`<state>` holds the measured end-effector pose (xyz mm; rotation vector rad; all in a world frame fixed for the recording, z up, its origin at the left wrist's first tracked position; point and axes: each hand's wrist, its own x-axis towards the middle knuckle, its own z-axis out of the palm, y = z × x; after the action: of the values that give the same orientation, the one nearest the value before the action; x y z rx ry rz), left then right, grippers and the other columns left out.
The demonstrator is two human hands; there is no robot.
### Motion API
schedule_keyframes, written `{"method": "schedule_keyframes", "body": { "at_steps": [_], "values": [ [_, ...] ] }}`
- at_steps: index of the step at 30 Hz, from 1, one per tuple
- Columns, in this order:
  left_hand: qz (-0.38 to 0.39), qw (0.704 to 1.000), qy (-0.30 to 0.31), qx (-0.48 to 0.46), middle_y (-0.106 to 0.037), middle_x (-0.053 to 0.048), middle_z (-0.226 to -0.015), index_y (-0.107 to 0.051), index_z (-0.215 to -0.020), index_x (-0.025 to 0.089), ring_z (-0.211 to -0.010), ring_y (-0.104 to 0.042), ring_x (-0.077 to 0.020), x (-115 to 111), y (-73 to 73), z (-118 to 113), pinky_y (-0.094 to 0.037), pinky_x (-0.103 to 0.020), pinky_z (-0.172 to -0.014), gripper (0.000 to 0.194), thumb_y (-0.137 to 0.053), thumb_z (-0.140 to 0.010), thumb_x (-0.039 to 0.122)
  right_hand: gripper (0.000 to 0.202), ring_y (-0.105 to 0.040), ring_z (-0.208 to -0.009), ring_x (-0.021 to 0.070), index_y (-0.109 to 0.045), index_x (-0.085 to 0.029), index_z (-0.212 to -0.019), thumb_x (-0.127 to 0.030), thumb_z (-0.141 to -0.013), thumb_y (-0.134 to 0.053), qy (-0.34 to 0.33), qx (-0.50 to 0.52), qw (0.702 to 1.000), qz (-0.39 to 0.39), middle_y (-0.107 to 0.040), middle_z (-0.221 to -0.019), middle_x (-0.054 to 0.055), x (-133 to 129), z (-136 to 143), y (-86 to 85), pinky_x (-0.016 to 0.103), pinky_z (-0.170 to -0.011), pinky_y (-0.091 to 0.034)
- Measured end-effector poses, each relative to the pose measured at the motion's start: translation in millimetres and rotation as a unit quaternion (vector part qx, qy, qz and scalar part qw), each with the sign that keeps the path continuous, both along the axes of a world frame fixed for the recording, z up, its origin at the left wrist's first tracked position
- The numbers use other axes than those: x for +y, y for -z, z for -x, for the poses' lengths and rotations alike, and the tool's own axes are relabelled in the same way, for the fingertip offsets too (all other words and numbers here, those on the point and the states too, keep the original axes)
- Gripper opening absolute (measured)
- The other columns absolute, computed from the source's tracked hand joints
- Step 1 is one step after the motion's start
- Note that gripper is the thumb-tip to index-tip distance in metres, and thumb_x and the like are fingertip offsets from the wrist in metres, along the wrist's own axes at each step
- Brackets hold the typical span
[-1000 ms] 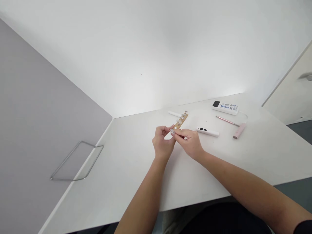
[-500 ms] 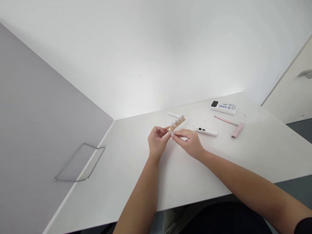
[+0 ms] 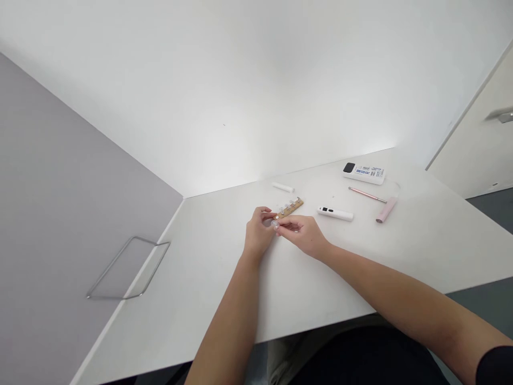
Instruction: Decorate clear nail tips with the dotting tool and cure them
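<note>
the left hand (image 3: 258,235) pinches the near end of a narrow tan strip board with a row of small clear and metal parts (image 3: 289,208), held just above the white table (image 3: 208,278) and slanting away toward the wall. the right hand (image 3: 303,234) meets it, thumb and forefinger pressed on a tiny clear piece (image 3: 274,225) at that same end; it is too small to say whether it is seated or loose. the work in hand looks like fitting, so a steady left grip and small, square pressure from the right fingertips would serve best. no container is in view: a white stick (image 3: 335,214), a white remote (image 3: 363,173) and a pink wand (image 3: 385,209) lie loose on the table, well apart from the hands.
</note>
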<state>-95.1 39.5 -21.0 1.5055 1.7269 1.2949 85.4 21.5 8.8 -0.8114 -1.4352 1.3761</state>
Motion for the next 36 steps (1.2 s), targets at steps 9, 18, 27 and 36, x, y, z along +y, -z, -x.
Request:
{"method": "schedule_keyframes", "body": {
  "at_steps": [9,18,27,36],
  "values": [
    [-0.084,0.996,-0.004,0.029,-0.076,-0.009,-0.107,-0.072,-0.097,0.026,-0.111,-0.069,-0.0325,-8,-21.3,0,-0.056,-0.048,-0.099,0.037,-0.088,-0.064,0.03,0.021,-0.08,-0.082,0.0218,-0.079,-0.021,-0.086,-0.039,-0.077,-0.084,0.018,0.099,0.992,0.071,-0.082,-0.085,0.004,10,0,-6.2,0.043,-0.091,-0.067],
    [-0.141,0.974,0.11,-0.136,-0.081,-0.006,-0.091,-0.08,-0.104,0.024,-0.082,-0.076,-0.0236,-28,-40.9,-39,-0.066,-0.045,-0.081,0.03,-0.077,-0.091,0.051,0.024,-0.078,-0.08,0.0206,-0.078,-0.021,-0.081,-0.04,-0.072,-0.09,0.052,0.159,0.984,0.067,-0.079,-0.082,0.002,11,-7,-23.6,0.044,-0.09,-0.068],
    [-0.164,0.953,0.138,-0.214,-0.083,-0.006,-0.1,-0.087,-0.098,0.029,-0.091,-0.078,-0.0243,-32,-47.4,-44,-0.069,-0.044,-0.083,0.021,-0.086,-0.086,0.045,0.013,-0.08,-0.086,0.022,-0.085,-0.023,-0.086,-0.034,-0.078,-0.087,0.075,0.143,0.986,0.041,-0.082,-0.09,0.004,4,-10,-30.1,0.044,-0.094,-0.067],
    [-0.182,0.945,0.102,-0.253,-0.083,-0.005,-0.095,-0.088,-0.094,0.028,-0.087,-0.078,-0.0209,-38,-55.6,-54,-0.068,-0.036,-0.079,0.013,-0.09,-0.083,0.034,0.009,-0.078,-0.086,0.0191,-0.083,-0.024,-0.089,-0.029,-0.083,-0.081,0.074,0.119,0.99,0.002,-0.082,-0.093,0.003,-1,-13,-36.4,0.042,-0.093,-0.067]
  ]
}}
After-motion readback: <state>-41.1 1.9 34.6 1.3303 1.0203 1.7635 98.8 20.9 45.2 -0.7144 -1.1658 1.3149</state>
